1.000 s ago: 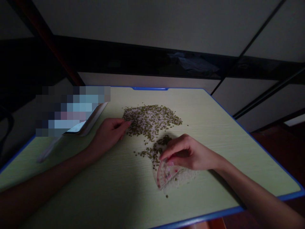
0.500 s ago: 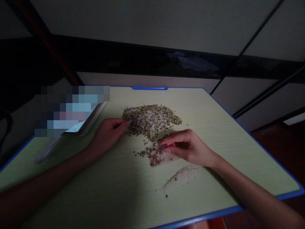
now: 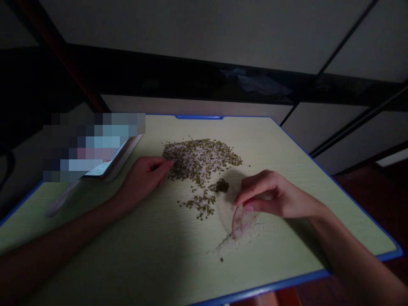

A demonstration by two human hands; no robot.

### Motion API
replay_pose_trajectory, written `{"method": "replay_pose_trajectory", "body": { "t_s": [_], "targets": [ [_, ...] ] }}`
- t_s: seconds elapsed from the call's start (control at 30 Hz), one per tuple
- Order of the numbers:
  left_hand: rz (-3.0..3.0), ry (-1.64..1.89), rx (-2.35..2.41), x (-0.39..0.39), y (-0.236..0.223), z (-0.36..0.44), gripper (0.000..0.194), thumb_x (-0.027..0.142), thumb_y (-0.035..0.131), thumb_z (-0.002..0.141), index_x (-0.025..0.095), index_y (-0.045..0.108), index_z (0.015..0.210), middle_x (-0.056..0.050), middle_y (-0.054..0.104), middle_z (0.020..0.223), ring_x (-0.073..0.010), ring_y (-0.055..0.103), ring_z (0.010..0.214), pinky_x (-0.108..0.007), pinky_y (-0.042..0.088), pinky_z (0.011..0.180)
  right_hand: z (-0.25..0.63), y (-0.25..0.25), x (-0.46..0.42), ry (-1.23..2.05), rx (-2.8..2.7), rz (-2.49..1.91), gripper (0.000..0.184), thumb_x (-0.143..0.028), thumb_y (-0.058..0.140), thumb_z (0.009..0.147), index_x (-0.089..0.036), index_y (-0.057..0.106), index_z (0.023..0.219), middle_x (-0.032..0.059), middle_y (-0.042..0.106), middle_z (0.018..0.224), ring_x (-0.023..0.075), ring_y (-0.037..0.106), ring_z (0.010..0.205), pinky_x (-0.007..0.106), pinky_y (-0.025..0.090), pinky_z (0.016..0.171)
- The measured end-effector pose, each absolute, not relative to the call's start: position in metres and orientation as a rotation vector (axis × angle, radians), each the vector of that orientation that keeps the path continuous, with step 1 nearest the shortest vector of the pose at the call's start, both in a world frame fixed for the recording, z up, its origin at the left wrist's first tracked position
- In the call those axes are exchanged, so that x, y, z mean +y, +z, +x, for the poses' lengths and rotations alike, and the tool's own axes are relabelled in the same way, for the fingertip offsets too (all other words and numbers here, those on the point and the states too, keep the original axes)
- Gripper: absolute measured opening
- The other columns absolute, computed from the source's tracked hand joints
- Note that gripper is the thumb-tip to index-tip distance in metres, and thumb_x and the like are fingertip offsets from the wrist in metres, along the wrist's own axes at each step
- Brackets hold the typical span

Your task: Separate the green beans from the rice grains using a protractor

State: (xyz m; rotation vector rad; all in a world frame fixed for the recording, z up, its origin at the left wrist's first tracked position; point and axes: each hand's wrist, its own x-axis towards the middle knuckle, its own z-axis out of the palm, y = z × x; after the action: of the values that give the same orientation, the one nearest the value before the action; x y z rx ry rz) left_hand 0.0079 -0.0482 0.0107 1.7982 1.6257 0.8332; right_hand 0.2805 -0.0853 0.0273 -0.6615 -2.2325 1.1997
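A wide heap of green mung beans mixed with white rice-like grains (image 3: 204,155) lies mid-table. At its left edge rests my left hand (image 3: 148,172), closed, thumb against the curled fingers; anything inside is hidden. My right hand (image 3: 270,195) pinches a thin clear plastic piece with a reddish edge (image 3: 244,219). Its lower end is over a small strip of white grains (image 3: 228,245), and I cannot tell if it touches. Left of this hand are a dark cluster of beans (image 3: 220,185) and a looser patch of beans and grains (image 3: 202,205).
The pale table (image 3: 134,259) has a blue rim (image 3: 280,285). At the left stands a tablet-like device with a blurred-out screen (image 3: 105,163), and a pale strip-like object (image 3: 62,202) lies before it. Pale cabinet panels (image 3: 197,34) rise behind the table.
My right hand has moved right and slightly toward me, taking the plastic piece from the beans to the strip of white grains. A dark bean cluster now shows where it was. My left hand stays put.
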Motion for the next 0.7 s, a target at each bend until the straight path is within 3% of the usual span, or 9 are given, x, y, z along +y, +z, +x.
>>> {"method": "replay_pose_trajectory", "body": {
  "t_s": [0.43, 0.7],
  "targets": [
    [1.787, 0.834, 1.620, -0.0497, 0.0132, 0.0097, 0.039, 0.039, 0.046, 0.073, 0.021, 0.037, 0.039, 0.008, 0.033, 0.034, -0.0083, 0.033, 0.038, -0.023, 0.026, 0.045, 0.2816, 0.0213, -0.0825, 1.116, -2.165, -0.866, 0.015, -0.013, 0.060, 0.079, -0.013, 0.071, 0.090, 0.0053, 0.067, 0.075, 0.0110, 0.060, 0.063, 0.021, 0.047, 0.054],
    [1.805, 0.830, 1.613, -0.0488, 0.0117, 0.0084, 0.039, 0.039, 0.045, 0.074, 0.021, 0.038, 0.040, 0.008, 0.034, 0.035, -0.0084, 0.034, 0.039, -0.023, 0.026, 0.046, 0.2791, 0.0182, -0.0805, 1.167, -2.200, -0.774, 0.016, -0.011, 0.060, 0.079, -0.014, 0.071, 0.090, 0.0055, 0.069, 0.079, 0.0108, 0.061, 0.066, 0.022, 0.048, 0.057]
  ]
}}
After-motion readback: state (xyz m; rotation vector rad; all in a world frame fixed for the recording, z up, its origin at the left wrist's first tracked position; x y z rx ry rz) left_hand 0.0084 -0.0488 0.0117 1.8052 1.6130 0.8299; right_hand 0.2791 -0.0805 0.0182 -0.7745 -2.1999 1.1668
